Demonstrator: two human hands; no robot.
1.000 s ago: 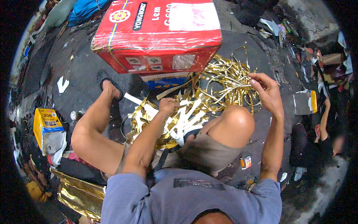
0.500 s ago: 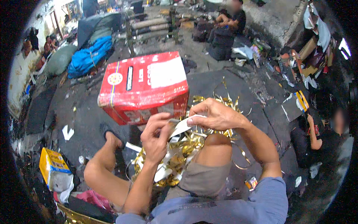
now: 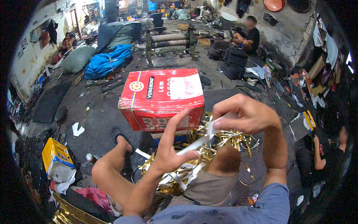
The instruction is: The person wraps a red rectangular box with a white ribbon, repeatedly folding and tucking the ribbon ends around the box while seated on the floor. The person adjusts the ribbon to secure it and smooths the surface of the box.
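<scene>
A narrow white strip (image 3: 199, 143), smeared by motion, slants between my hands above my lap. My right hand (image 3: 248, 115) pinches its upper end between thumb and fingers. Next to the lower end is my left hand (image 3: 166, 151), its thumb and fingers spread wide; the strip lies against the thumb side of the palm. Below both hands, a tangled heap of gold and white strips (image 3: 231, 140) spreads between my legs. Just beyond the heap is a red carton (image 3: 164, 108) with a white label on top; its near lower part is partly behind my left hand.
A yellow box (image 3: 57, 155) stands at the left near a small can (image 3: 90, 158). A blue bundle (image 3: 108, 61) and a grey-green sack (image 3: 78, 59) lie farther off. Dark stacked pieces (image 3: 235, 63) stand near a seated person (image 3: 250, 37). Another person (image 3: 317, 156) is at the right.
My left hand has opened from a curled grip. My right hand has moved right and nearer, keeping the white strip pinched. The view has tilted up, showing more of the room.
</scene>
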